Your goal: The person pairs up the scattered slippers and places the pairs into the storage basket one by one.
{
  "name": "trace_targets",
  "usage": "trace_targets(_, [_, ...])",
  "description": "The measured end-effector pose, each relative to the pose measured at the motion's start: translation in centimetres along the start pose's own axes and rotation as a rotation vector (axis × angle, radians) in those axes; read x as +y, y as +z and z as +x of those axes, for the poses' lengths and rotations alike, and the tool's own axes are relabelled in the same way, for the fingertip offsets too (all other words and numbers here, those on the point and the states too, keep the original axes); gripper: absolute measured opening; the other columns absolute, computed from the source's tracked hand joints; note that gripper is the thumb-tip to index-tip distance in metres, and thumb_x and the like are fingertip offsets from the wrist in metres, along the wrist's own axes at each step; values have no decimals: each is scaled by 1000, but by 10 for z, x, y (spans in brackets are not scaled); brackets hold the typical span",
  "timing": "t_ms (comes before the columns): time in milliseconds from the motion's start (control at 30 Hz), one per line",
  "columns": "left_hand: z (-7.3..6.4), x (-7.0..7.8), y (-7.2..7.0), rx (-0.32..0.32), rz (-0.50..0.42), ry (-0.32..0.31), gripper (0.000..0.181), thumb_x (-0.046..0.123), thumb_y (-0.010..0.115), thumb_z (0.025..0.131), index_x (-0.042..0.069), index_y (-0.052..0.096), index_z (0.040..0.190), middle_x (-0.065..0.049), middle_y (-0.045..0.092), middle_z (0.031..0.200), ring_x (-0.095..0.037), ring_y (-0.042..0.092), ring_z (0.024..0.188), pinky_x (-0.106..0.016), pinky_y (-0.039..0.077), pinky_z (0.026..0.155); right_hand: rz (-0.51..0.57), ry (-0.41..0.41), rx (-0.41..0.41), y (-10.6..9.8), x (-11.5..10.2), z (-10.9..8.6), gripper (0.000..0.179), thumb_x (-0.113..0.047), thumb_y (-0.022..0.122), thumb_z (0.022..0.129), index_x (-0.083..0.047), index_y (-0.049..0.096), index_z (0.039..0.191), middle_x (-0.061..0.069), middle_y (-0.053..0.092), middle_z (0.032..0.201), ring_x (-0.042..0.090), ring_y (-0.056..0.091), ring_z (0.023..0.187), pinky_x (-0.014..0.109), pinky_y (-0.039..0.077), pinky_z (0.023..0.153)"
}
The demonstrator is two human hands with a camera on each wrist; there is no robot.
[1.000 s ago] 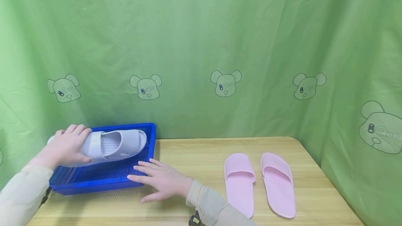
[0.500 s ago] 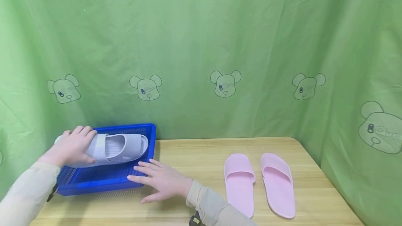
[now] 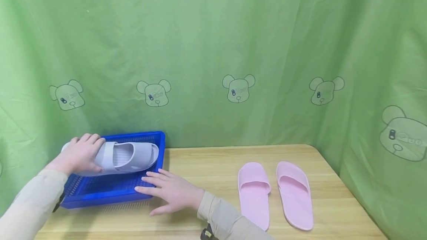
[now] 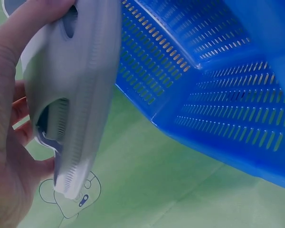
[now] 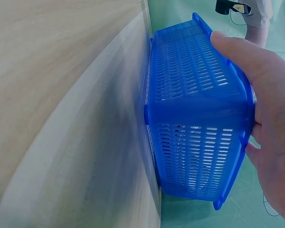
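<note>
My left hand (image 3: 81, 154) grips light grey slippers (image 3: 133, 155), which look fitted into one another, with two straps facing each other. They lie lengthwise over the back half of a blue slotted basket (image 3: 110, 196), the toe end close to its right wall. In the left wrist view, the thumb and fingers hold the slippers (image 4: 80, 95) from both sides, beside the basket wall (image 4: 228, 114). My right hand (image 3: 173, 192) has its fingers spread and straight over the basket's front right corner. The right wrist view shows its fingertips at the basket's rim (image 5: 244, 95).
Two pink slippers (image 3: 254, 203) (image 3: 295, 195) lie side by side on the right of the wooden table (image 3: 200, 158). A green curtain (image 3: 200, 47) with bear faces hangs right behind the table and along its right side.
My left hand and the grey slippers have moved slightly right and down into the basket. The basket's left end has shifted a little right. My right hand has stayed still.
</note>
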State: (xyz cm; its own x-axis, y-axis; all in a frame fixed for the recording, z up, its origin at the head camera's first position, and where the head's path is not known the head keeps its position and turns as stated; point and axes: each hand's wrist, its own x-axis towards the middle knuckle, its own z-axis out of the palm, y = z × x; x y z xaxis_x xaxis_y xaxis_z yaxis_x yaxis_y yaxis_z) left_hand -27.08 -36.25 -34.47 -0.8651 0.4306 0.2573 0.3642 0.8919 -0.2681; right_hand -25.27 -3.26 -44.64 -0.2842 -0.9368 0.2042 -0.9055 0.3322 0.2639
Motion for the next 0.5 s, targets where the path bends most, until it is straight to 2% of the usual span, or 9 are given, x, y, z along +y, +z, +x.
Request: trace_targets(500, [11,-10,9,-69,-37,-41,85,39,83,49,-5,58,118,-23,60,113,-45,54,108,-69,41,85,-3,-9,9,1,1,0,83,-72,43,89,-32,14,156,-1,28,161,18,17,152,41,14,124])
